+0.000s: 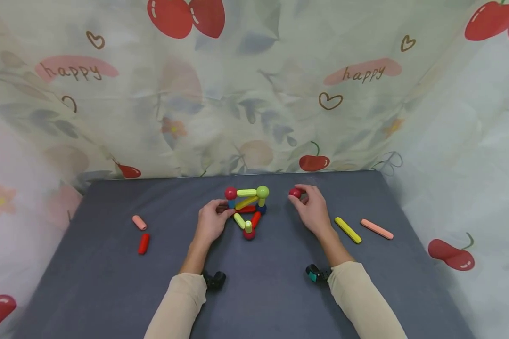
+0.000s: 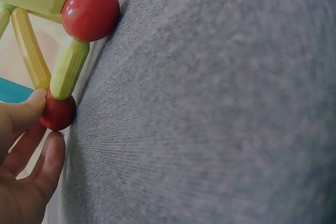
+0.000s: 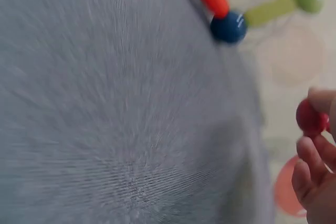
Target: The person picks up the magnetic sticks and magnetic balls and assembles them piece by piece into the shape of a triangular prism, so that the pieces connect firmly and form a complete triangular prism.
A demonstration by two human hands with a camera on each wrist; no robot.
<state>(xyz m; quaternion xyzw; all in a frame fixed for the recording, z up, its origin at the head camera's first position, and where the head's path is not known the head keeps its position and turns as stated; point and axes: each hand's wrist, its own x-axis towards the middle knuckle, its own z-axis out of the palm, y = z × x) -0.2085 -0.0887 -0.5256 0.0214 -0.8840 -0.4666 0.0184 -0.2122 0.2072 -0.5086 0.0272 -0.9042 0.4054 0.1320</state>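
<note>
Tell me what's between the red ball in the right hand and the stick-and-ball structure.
Only bare grey table: the head view shows nothing between the red ball in the right hand and the structure.

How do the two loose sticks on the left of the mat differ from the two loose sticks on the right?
The left pair, a pink stick and a red stick, are short and stubby; the right pair, a yellow stick and a pink stick, are long and thin. The left pair lies one behind the other, the right pair side by side. All four lie flat on the grey mat, untouched by either hand.
</note>
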